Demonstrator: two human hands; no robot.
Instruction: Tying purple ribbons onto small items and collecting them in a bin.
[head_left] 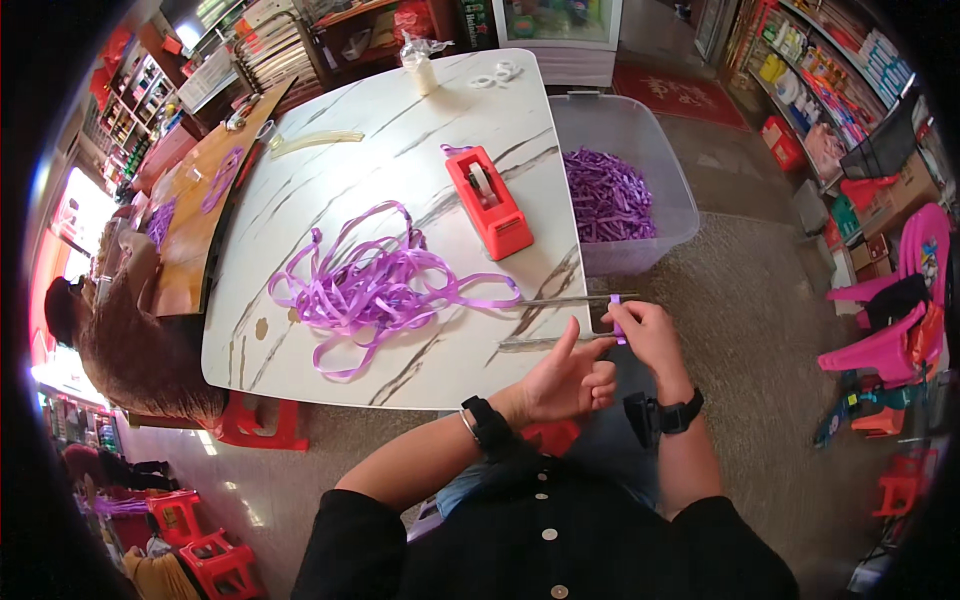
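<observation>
My right hand (652, 335) pinches a short piece of purple ribbon (617, 322) just off the near right corner of the white marble-pattern table (330, 170). My left hand (565, 382) sits just below and left of it, fingers curled and one finger stretched up toward the ribbon piece. Whether it grips anything is hidden. Two thin metal strips (575, 299) jut from the table edge by my hands. A loose tangle of purple ribbon (370, 285) lies mid-table, one strand running toward the strips. A red tape dispenser (488, 200) stands behind it.
A clear plastic bin (640, 130) with cut purple ribbon pieces (605, 195) sits on the floor right of the table. Another person (140, 350) sits at the left by a wooden table (195, 220). Red stools (262, 425) and pink chairs (890, 340) stand around.
</observation>
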